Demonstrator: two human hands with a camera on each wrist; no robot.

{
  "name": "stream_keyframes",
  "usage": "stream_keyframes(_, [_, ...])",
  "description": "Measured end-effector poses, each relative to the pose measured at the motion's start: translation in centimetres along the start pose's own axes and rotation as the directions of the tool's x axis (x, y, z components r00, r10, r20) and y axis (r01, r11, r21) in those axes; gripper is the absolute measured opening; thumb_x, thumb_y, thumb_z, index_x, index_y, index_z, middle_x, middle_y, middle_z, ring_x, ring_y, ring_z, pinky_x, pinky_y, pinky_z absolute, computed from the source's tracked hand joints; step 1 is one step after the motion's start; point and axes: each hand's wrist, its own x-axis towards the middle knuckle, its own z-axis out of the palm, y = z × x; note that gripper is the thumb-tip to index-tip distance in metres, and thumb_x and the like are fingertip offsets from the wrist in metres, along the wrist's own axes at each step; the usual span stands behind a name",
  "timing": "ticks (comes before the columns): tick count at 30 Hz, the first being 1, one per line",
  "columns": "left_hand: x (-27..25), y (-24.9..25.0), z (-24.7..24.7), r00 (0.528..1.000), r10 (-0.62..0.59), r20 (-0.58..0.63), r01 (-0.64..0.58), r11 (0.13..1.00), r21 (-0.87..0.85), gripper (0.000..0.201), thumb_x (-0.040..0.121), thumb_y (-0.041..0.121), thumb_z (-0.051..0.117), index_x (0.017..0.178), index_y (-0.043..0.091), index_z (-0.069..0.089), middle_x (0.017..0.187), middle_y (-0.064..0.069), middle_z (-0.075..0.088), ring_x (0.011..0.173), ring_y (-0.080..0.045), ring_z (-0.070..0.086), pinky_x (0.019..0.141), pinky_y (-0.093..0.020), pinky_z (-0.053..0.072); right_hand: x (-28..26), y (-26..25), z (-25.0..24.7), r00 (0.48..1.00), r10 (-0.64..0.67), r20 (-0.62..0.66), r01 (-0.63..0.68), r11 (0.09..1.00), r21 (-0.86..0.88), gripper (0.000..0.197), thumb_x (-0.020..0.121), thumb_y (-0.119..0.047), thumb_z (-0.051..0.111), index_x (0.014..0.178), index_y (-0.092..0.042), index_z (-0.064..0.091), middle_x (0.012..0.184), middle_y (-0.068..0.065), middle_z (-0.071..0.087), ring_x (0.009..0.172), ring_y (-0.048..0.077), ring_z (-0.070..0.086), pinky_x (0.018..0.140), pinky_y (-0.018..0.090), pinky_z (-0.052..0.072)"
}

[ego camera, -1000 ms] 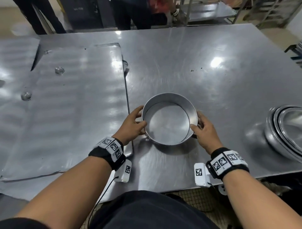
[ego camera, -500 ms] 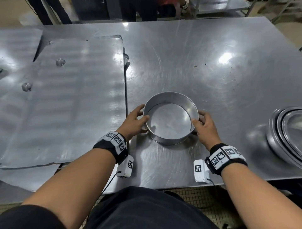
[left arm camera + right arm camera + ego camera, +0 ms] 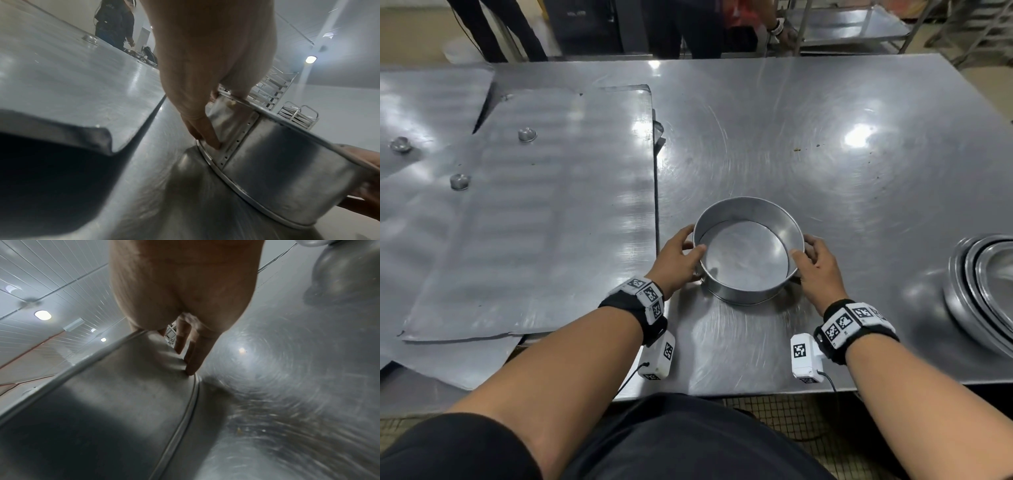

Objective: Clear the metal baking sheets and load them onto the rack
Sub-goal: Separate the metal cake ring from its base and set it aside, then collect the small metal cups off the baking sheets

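Round metal pan (image 3: pixel 748 250) resting near front edge of steel table (image 3: pixel 825 144), just right of large flat baking sheets (image 3: pixel 527 212). Left hand (image 3: pixel 676 260) and right hand (image 3: pixel 816 270) clasping opposite sides of pan, thumbs hooked over rim, fingers (image 3: pixel 207 136) curled against outer wall. Probably light, stiff and slippery; best held at rim on both sides. Stacked pans (image 3: pixel 986 294) further right of pan, at table edge.

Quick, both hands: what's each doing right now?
Left hand: holding the round metal pan, thumb over its rim.
Right hand: holding the same pan's opposite side.
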Motion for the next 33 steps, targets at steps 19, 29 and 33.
stream_keyframes(19, [-5.5,-2.2,-9.9,0.986,-0.009,-0.166,0.015,0.999,0.031,0.021,0.095,0.028,0.067,0.112,0.015,0.068,0.098,-0.008,0.071,0.071,-0.012,0.067,0.066,-0.029,0.058,-2.2,-10.4,9.1,0.949,-0.314,0.040,0.300,0.854,-0.425,0.027,0.096,-0.035,0.061,0.115,-0.018,0.067,0.109,-0.003,0.066,0.099,0.012,0.058,0.086,0.026,0.041])
stream_keyframes(29, [-9.9,-4.5,-27.6,0.944,0.076,-0.321,0.026,0.954,0.300,0.027,0.095,0.040,0.064,0.117,0.024,0.067,0.099,0.005,0.071,0.071,-0.008,0.072,0.061,-0.021,0.057,-8.5,-11.8,30.6,0.727,-0.084,0.681,0.530,0.700,-0.479,0.036,0.093,-0.050,0.062,0.124,-0.032,0.062,0.109,-0.013,0.065,0.094,0.002,0.062,0.083,0.025,0.047])
stream_keyframes(33, [-12.1,-6.6,-37.1,0.905,0.056,-0.422,0.097,0.938,0.333,0.025,0.092,0.044,0.065,0.111,0.028,0.069,0.094,0.008,0.072,0.074,-0.010,0.072,0.072,-0.032,0.061,-11.6,-11.4,39.1,0.657,0.003,0.754,0.523,0.718,-0.459,0.039,0.093,-0.049,0.064,0.127,-0.030,0.062,0.114,-0.011,0.068,0.097,0.000,0.062,0.085,0.024,0.048])
